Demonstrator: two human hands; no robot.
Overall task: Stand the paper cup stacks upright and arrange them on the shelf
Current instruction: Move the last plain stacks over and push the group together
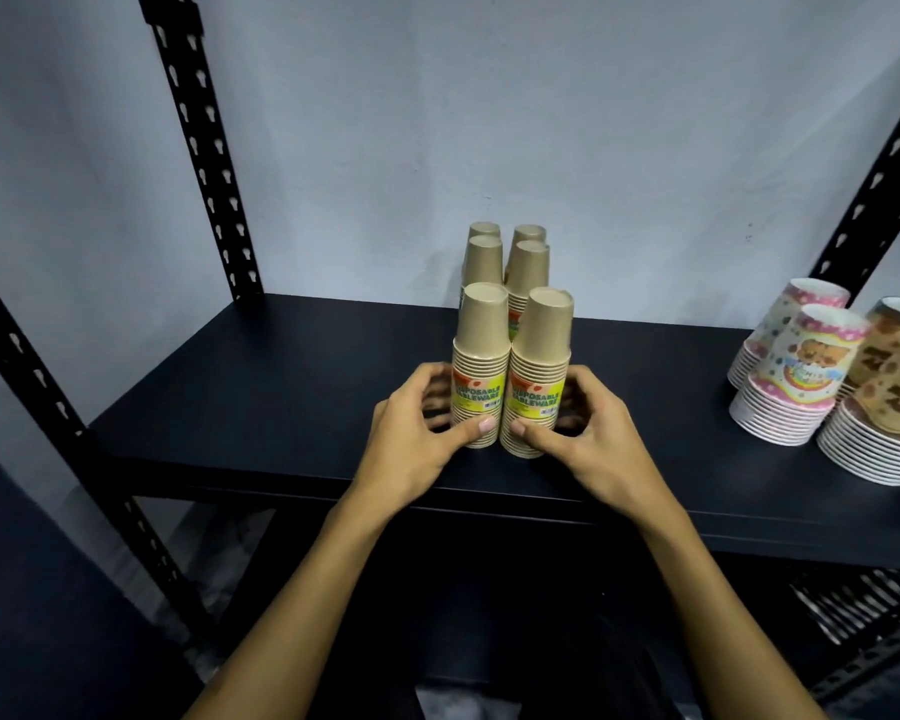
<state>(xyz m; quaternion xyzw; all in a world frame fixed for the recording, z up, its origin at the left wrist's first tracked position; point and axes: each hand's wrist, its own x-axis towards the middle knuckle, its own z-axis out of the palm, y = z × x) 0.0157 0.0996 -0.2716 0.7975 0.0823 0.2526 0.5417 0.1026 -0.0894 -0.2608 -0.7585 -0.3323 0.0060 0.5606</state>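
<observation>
Head camera looks down at your two hands on a black shelf [281, 387], near its front edge and about midway along it. Your left hand [417, 433] curls round the left front stack [480, 366] of brown paper cups, its thumb pressed on the lower rims at the front and its fingers wrapped behind the stack's left side. Your right hand [588, 433] grips the right front stack [540, 374] in the same manner, thumb on the front of the lower rims, fingers curled round its right side. Both stacks stand upright, mouths down, touching each other, each with a yellow label reading DISPOSABLE TABLEWARE facing you. Behind them four more brown stacks [507, 262] stand upright in two pairs, making two rows that run back toward the rear edge of the shelf and the pale wall [541, 122]. Toward the shelf's right end, well apart from the brown cups, stand printed cup stacks: two pink cartoon stacks [796, 376] and, just beside them at the frame's edge, brown patterned stacks [889, 407]. Black perforated uprights [198, 148] frame the shelf on both sides.
</observation>
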